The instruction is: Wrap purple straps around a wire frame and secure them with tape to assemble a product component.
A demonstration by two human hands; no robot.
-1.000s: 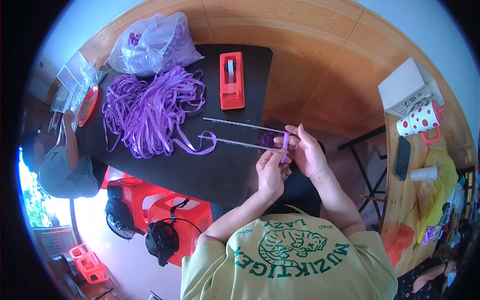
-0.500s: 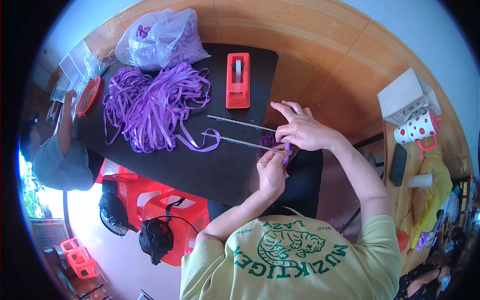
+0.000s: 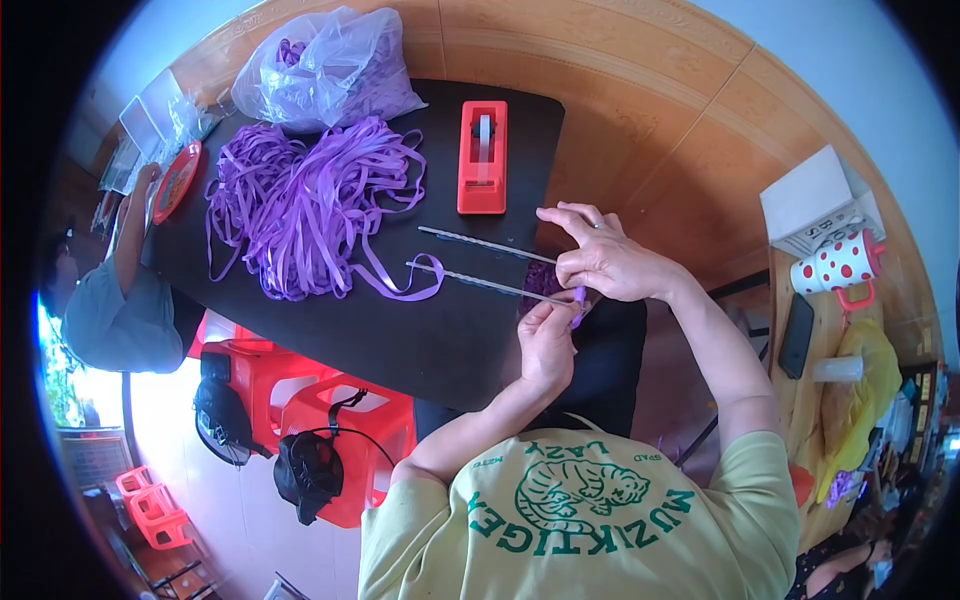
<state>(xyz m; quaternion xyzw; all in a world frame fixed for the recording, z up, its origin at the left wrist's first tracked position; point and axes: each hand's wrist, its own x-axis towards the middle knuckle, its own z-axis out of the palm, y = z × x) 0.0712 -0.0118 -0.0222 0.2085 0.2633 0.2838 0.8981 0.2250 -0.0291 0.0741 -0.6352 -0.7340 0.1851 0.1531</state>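
Observation:
Two thin twisted metal rods lie over the dark table: a far rod (image 3: 475, 240) and a near rod (image 3: 480, 284), their right ends reaching my hands past the table's edge. My left hand (image 3: 547, 345) is closed in a pinch at the near rod's right end, on a short piece of purple ribbon (image 3: 578, 296). Just beyond it, my right hand (image 3: 615, 262) pinches at the same ribbon with thumb and forefinger, its other fingers stretched out. A loose ribbon end (image 3: 440, 278) curls around the near rod's left part, trailing from the big purple ribbon pile (image 3: 325, 215).
A red tape dispenser (image 3: 482, 160) stands beyond the rods. Behind the pile sits a clear plastic bag (image 3: 330, 75) of ribbon. At the left, another person (image 3: 125, 310) reaches toward a red plate (image 3: 177, 183). Red stools (image 3: 350, 440) stand below; a dotted cup (image 3: 835, 262) is right.
My fingers have shifted slightly at the rod's end, and less of the ribbon shows between my hands. The whole view has moved a little.

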